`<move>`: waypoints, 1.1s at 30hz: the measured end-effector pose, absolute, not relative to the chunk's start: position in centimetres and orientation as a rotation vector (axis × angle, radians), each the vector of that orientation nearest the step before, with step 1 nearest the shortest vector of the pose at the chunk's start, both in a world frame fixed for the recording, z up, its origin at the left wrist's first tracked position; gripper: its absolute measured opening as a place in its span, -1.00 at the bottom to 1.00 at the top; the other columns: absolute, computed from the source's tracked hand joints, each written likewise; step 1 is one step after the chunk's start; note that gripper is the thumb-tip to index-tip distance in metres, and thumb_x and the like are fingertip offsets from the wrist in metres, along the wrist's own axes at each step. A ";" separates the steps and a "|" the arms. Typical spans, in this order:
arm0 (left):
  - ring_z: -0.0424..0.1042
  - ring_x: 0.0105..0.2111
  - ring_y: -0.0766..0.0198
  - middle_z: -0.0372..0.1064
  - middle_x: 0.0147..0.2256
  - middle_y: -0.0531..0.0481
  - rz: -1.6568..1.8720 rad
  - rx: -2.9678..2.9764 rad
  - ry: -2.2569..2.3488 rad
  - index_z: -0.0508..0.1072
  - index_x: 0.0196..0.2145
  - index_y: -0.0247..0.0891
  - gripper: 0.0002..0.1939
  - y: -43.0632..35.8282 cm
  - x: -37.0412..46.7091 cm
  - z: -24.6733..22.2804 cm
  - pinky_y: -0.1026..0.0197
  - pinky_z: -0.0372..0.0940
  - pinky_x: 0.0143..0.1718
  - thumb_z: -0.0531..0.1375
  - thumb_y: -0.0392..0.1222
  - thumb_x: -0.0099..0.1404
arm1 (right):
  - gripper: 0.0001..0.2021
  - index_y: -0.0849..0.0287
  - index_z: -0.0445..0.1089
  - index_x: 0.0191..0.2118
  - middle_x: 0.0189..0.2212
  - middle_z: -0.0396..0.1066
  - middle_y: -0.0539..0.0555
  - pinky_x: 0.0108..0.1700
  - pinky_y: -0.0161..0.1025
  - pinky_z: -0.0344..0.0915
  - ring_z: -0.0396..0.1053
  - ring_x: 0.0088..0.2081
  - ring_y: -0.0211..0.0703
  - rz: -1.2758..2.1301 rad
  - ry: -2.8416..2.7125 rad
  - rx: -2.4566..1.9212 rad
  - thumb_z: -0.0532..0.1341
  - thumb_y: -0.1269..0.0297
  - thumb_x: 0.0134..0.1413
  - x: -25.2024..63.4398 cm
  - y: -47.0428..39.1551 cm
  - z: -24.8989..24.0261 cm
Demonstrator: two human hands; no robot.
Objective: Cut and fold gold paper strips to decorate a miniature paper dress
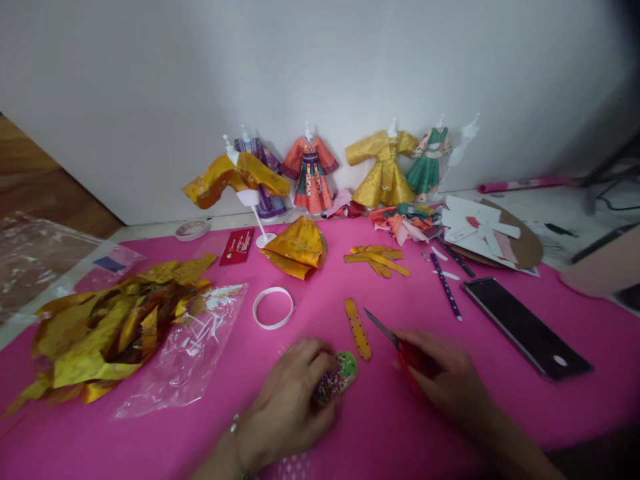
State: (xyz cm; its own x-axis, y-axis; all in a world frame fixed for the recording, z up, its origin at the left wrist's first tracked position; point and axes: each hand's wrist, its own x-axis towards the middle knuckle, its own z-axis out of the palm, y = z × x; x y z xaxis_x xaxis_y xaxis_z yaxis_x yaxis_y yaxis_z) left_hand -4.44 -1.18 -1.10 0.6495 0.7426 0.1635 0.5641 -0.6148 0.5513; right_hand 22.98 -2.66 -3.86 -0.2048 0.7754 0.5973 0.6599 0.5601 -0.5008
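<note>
My left hand (293, 393) is closed around a small rounded green piece with multicoloured specks (348, 365), low over the pink tabletop. Its fingers hide part of the piece, and I cannot make out its exact kind. In my right hand (445, 380) is a pair of red-handled scissors (384, 327), its blades pointing up and left, looking shut. Between the two hands lies a golden-yellow strip (357, 330) with dark dots and a pointed end. Neither hand touches this strip. Beyond my left hand a white tape ring (273, 327) lies flat.
Yellow scraps (110, 320) and a clear plastic bag (195, 360) lie left. Yellow strips (377, 259), a folded gold skirt (297, 247) and a red card (237, 246) are farther back. Several dressed mannequins, including an orange-robed one (310, 173), line the wall. A phone (525, 327) lies right.
</note>
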 end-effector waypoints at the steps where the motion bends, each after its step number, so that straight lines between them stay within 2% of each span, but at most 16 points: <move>1: 0.34 -0.11 0.05 0.34 -0.10 -0.11 0.528 2.421 1.027 0.35 -0.12 -0.20 -0.72 -1.2 -4.4 -1.1 -0.04 0.31 -0.05 0.19 -0.33 0.18 | -0.70 0.15 0.42 0.00 -0.21 0.58 0.10 -0.17 -0.30 0.50 0.56 -0.24 -0.16 0.171 -1.932 -1.160 0.23 0.46 0.13 23.0 -2.6 -3.8; 6: 0.31 -0.33 0.10 0.34 -0.36 -0.03 0.461 2.464 1.119 0.32 -0.31 -0.21 -0.99 -0.9 -4.3 -1.0 0.04 0.23 -0.29 0.13 -0.25 0.28 | -0.71 0.15 0.42 0.00 -0.23 0.58 0.10 -0.18 -0.30 0.49 0.56 -0.25 -0.17 0.180 -1.948 -1.147 0.22 0.45 0.15 23.0 -2.6 -3.7; 10: 0.27 -0.39 0.14 0.32 -0.44 0.00 0.451 2.450 1.121 0.27 -0.39 -0.20 -0.89 -0.8 -4.5 -0.9 0.09 0.16 -0.35 0.10 -0.21 0.32 | -0.69 0.13 0.40 0.02 -0.23 0.58 0.10 -0.23 -0.30 0.48 0.56 -0.27 -0.16 0.192 -1.995 -1.113 0.20 0.46 0.15 23.1 -2.9 -3.5; 16: 0.28 -0.38 0.14 0.33 -0.42 -0.01 0.477 2.423 1.083 0.28 -0.37 -0.20 -0.90 -0.9 -5.0 -1.2 0.09 0.18 -0.33 0.07 -0.28 0.33 | -0.62 0.12 0.43 0.05 -0.24 0.56 0.12 -0.38 -0.24 0.45 0.53 -0.34 -0.10 0.284 -2.277 -1.076 0.14 0.46 0.12 22.1 -4.7 -2.1; 20: 0.30 -0.36 0.14 0.32 -0.40 -0.01 0.508 2.396 1.044 0.24 -0.39 -0.20 -0.88 -1.0 -5.1 -1.4 0.11 0.20 -0.34 0.07 -0.30 0.33 | -0.58 0.16 0.40 0.09 -0.20 0.55 0.14 -0.24 -0.13 0.50 0.53 -0.24 -0.02 0.464 -2.244 -1.257 0.15 0.48 0.09 20.3 -6.1 -1.9; 24: 0.32 -0.38 0.19 0.33 -0.40 0.00 0.580 2.260 0.990 0.28 -0.40 -0.20 -0.87 -0.9 -5.0 -1.2 0.14 0.23 -0.35 0.06 -0.29 0.35 | -0.57 0.14 0.36 0.12 -0.12 0.56 0.12 -0.12 -0.10 0.50 0.54 -0.15 -0.04 0.481 -2.019 -1.271 0.13 0.45 0.11 18.8 -6.9 -2.9; 28: 0.32 -0.40 0.21 0.34 -0.43 0.02 0.622 2.211 0.955 0.30 -0.42 -0.20 -0.83 -0.7 -5.0 -1.2 0.16 0.23 -0.36 0.06 -0.26 0.37 | -0.61 0.14 0.39 0.08 -0.08 0.56 0.12 -0.07 -0.11 0.49 0.54 -0.10 -0.05 0.511 -1.829 -1.335 0.13 0.41 0.12 18.1 -7.4 -3.5; 33: 0.35 -0.36 0.21 0.39 -0.40 0.03 0.608 2.217 0.882 0.34 -0.37 -0.18 -0.86 -0.7 -5.0 -1.2 0.15 0.26 -0.32 0.07 -0.28 0.37 | -0.61 0.16 0.43 0.05 -0.09 0.57 0.14 -0.05 -0.01 0.49 0.54 -0.10 0.02 0.644 -1.746 -1.447 0.15 0.38 0.08 17.5 -7.1 -2.4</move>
